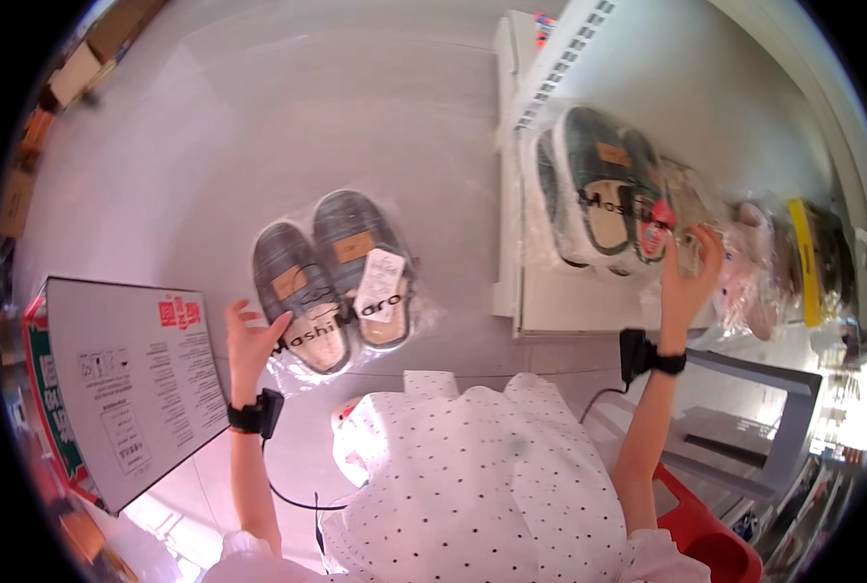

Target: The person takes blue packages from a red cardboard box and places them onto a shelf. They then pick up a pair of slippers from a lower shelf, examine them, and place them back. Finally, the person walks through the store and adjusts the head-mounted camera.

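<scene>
A pair of dark grey slippers [302, 282] in a clear plastic bag lies on the floor in front of me, with a white paper tag [381, 284] on the right slipper. At its left edge is my left hand [252, 340], thumb against the bag and fingers apart. More bagged dark slippers [604, 185] with a round red sticker [658, 225] rest on the low white shelf at the right. My right hand [688, 282] is raised beside their near right end, thumb and bent fingers apart. Whether it touches the plastic I cannot tell.
A large white printed carton [137, 379] stands at the left. Along the shelf [574, 316], right of the slippers, are pink bagged footwear [745, 272] and a yellow strip [805, 262]. A grey frame [788, 428] and a red plastic seat [710, 539] are at the lower right.
</scene>
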Demonstrator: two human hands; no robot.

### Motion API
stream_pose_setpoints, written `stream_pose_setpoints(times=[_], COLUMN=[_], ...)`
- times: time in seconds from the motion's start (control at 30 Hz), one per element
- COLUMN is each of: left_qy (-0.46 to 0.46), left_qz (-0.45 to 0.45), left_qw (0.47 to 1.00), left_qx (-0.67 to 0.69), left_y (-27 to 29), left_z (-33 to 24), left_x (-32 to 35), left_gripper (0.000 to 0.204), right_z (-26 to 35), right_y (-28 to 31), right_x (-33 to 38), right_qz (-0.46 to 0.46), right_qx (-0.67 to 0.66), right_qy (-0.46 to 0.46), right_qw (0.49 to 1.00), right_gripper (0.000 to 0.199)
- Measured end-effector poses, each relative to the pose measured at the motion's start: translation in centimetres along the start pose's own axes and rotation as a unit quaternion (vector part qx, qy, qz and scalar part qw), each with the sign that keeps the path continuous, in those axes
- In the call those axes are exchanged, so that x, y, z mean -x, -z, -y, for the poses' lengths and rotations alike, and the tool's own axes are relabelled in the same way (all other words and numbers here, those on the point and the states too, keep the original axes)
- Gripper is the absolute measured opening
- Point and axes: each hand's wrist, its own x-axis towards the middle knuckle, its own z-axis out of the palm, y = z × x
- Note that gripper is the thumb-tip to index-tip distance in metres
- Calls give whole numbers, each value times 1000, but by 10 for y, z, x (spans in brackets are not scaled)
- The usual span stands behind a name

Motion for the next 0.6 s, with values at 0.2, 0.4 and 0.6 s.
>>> stream_pose_setpoints(times=[0.2,0.4,0.6], left_qy=[45,57,82], left_qz=[118,176,235], left_qw=[968,970,938], left_qx=[216,158,242], left_y=[-10,2,-6], left_z=[18,-10,-7], left_x=[-1,10,29], left_gripper=[48,32,35], right_z=[144,163,149], right_y=[-28,-104,-94], right_x=[58,124,123], right_qz=[465,607,587], right_qx=[-373,-285,-321], right_qy=[-62,-109,-153], right_qw=[800,734,728], right_gripper=[27,50,53])
